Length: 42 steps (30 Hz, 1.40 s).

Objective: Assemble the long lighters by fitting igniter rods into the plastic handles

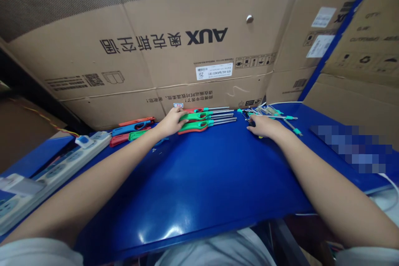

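Observation:
Several long-nosed gas lighters with green and orange-red handles (195,125) lie stacked side by side on the blue table, their metal barrels pointing right. My left hand (172,122) is closed around the handle ends of this stack. To the right, my right hand (263,126) reaches down at a heap of metal barrels with turquoise ends (274,111). Its fingers are curled by some small dark parts (245,114), and what they hold is mostly hidden. Left of my left hand lie loose handle shells (132,128) in red, blue and green.
A large cardboard sheet (156,12) stands upright along the table's back edge. A white power strip (59,170) with plugs runs along the left. A pixelated flat object (355,149) lies at the right, near a white cable (389,185). The blue tabletop (199,178) extends between my forearms.

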Tool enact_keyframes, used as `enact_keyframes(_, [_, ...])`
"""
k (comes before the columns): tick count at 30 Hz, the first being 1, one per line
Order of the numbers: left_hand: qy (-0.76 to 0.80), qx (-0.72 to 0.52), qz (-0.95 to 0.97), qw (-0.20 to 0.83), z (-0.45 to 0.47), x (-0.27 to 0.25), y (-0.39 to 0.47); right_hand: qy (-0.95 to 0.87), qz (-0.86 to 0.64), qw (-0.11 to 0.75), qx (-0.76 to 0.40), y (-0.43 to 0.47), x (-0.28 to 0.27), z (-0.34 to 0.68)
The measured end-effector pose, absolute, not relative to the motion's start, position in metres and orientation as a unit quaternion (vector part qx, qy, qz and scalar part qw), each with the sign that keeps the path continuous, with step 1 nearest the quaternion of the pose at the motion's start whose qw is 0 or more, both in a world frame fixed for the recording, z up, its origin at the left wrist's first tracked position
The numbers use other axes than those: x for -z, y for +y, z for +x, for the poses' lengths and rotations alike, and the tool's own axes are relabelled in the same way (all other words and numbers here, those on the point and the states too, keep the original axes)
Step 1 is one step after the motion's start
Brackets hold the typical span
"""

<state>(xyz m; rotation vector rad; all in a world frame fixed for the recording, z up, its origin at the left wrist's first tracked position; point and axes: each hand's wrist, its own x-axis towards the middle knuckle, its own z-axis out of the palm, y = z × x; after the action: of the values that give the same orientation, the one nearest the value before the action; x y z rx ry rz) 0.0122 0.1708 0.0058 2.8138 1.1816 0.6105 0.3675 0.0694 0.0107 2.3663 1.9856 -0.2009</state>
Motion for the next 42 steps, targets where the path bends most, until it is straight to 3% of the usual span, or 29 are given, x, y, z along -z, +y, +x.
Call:
enact_keyframes(16, [0.391, -0.177, 0.903, 0.015, 0.012, -0.008, 0.173, 0.638, 0.767, 0.014, 0.059, 0.067, -0.017, 0.367])
enact_keyframes(26, [0.398, -0.199, 0.895, 0.001, 0.011, -0.017, 0.165, 0.635, 0.771, -0.035, 0.026, 0.065, -0.018, 0.369])
enact_keyframes(32, [0.389, -0.241, 0.887, -0.062, 0.000, -0.031, 0.149, 0.652, 0.749, -0.116, -0.040, 0.066, -0.017, 0.367])
enact_keyframes(37, [0.411, -0.264, 0.863, -0.128, -0.034, -0.051, 0.133, 0.706, 0.655, -0.248, -0.103, 0.069, -0.011, 0.363])
enact_keyframes(42, [0.530, -0.185, 0.816, -0.139, -0.086, -0.060, 0.134, 0.722, 0.583, -0.343, -0.144, 0.070, -0.004, 0.355])
